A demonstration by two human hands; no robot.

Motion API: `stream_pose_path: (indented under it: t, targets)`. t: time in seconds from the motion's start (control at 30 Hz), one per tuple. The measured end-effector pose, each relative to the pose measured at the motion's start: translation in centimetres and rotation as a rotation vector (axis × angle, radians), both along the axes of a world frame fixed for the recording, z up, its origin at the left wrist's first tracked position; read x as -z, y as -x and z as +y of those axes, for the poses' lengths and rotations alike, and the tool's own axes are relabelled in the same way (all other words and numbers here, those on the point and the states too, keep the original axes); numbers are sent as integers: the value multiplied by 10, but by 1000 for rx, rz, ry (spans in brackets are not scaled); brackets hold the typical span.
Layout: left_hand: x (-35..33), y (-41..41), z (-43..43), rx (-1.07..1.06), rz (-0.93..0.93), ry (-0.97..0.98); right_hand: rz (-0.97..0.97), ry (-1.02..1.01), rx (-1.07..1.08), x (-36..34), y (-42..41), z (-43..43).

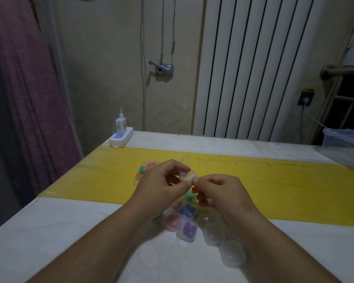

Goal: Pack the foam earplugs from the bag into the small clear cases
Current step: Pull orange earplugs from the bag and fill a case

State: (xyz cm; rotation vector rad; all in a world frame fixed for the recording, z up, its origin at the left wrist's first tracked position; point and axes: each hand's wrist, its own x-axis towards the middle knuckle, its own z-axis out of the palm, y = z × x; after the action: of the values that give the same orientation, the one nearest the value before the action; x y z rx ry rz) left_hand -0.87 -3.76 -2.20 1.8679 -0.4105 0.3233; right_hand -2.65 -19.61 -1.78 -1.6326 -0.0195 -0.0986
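Holding a small clear case (pixel 187 176) up over the yellow mat (pixel 274 180), both hands meet at it. The left hand (pixel 161 180) has its fingers curled round the far side. The right hand (pixel 219 190) pinches the near edge, thumb and forefinger pressed together against the left thumb. An orange earplug (pixel 194 189) shows just under the right fingers, probably tucked there, though I can't tell for sure. Whether the lid is open is also unclear. The case looks like light, thin, stiff plastic, slick and likely to pop out of a pinch, so grip it by the side walls and leave the lid edge free. The foam plugs are soft, squashy and near weightless; pinch one at mid-body and press it in. The bag (pixel 145 170) of mixed-colour plugs lies on the mat just behind the left hand, partly hidden by it, and a green plug (pixel 190 195) sits below the hands. Near the table edge are filled cases, blue (pixel 187 209), purple (pixel 189 229) and pink (pixel 172 219), touching in a cluster. Two empty cases (pixel 214 233) lie beside them under the right forearm, and a dropped wrist could scatter them. The power strip (pixel 121 136) with its charger at the far corner, the plastic tub (pixel 343 139) at right and the radiator (pixel 253 68) are all well apart from the work.
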Motion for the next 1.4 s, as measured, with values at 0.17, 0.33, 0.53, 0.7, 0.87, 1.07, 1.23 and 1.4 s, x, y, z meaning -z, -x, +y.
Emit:
stream_pose_path:
  t: [0.17,0.33,0.53,0.7,0.87,1.07,1.23,1.4]
  targets:
    - [3,-1,0,-83,-117,-179,-39,121,41,0,0,0]
    - [5,-2,-1,-40,-88,-137,-67,172,101,1,0,3]
    - [-3,4,-2,49,28,105,-32,18,36,0,2,3]
    - [-7,4,-1,124,87,234,42,-71,-5,0,0,3]
    - [1,0,-1,79,2,77,37,-125,-65,-1,-1,1]
    - [4,-4,-1,19,-79,26,14,-65,-33,2,-2,0]
    - [3,-3,0,14,-77,15,-4,20,0,4,-2,3]
    - [2,2,-2,75,7,73,-1,45,55,1,-2,2]
